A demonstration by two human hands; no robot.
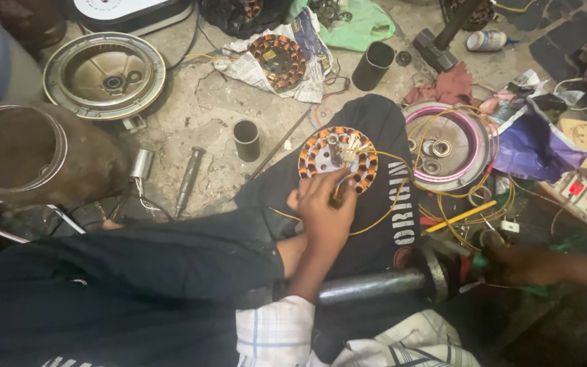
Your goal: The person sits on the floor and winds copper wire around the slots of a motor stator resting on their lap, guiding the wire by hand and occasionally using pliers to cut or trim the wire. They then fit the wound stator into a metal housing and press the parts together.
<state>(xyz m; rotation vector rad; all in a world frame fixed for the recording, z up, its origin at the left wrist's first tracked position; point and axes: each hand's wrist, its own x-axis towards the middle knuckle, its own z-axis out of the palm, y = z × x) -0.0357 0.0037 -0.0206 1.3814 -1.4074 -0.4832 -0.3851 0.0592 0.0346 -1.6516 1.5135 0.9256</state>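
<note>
- I see left hand (324, 211) pinching wires (348, 158) at stator (338, 161)
- right hand (526, 265) blurred, grip unclear
- hands apart
- likely lead-sorting; next needs fine grip

Up-left of the grip: round metal fan cover (104, 73) on concrete floor (198, 109), w/ second copper-wound stator (278, 62) on newspaper (307, 85) above. Black cylinder (246, 140) & metal punch (189, 180) left of grip. Right: pink-ringed motor housing (446, 144) w/ bearings, yellow pencil (458, 217), purple bag (531, 149), white switchboard (582, 197). Green cloth (365, 27) & black cup (374, 65) far above.
</note>
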